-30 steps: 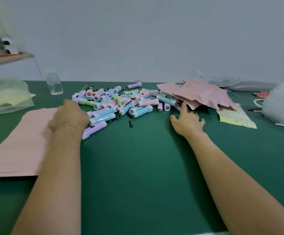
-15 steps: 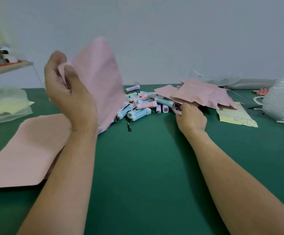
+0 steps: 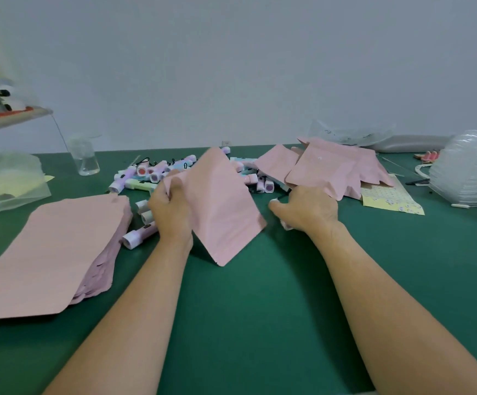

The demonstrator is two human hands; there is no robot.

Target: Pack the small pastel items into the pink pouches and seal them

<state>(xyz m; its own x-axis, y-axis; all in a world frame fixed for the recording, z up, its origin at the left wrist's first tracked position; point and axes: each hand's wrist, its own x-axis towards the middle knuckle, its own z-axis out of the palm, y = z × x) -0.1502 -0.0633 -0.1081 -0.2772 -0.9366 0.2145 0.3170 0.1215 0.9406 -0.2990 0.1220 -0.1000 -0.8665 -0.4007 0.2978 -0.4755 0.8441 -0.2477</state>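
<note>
Pink, flat and rectangular, the held pouch stands tilted over the green table mat in the middle of the view. Its lowest corner points down at the mat, and I cannot tell whether it touches. The left hand grips the pouch by its upper left edge. The thumb lies on the near face and the fingers are curled behind, bunching the film there. The left forearm runs straight in from the lower edge, with the back of the wrist up.

The right hand sits just right of the pouch and apart from it, low over the mat with its knuckles up. Its fingers are curled tightly round a small pale item, whose white end shows below the palm. A thin black cord shows above the thumb. The right forearm comes in from the lower right corner.

Behind both hands lies the pile of pastel items, short tubes in lilac, blue, pink and pale green with white caps. A few lie beside the left wrist. On the left a stack of flat pink pouches lies on the mat. A looser heap of pink pouches lies beyond the right hand.

A clear plastic cup stands behind the pile. A yellow patterned sheet pokes out from under the heap. A clear plastic bag rests at the far left. A stack of clear plastic packaging fills the far right.
</note>
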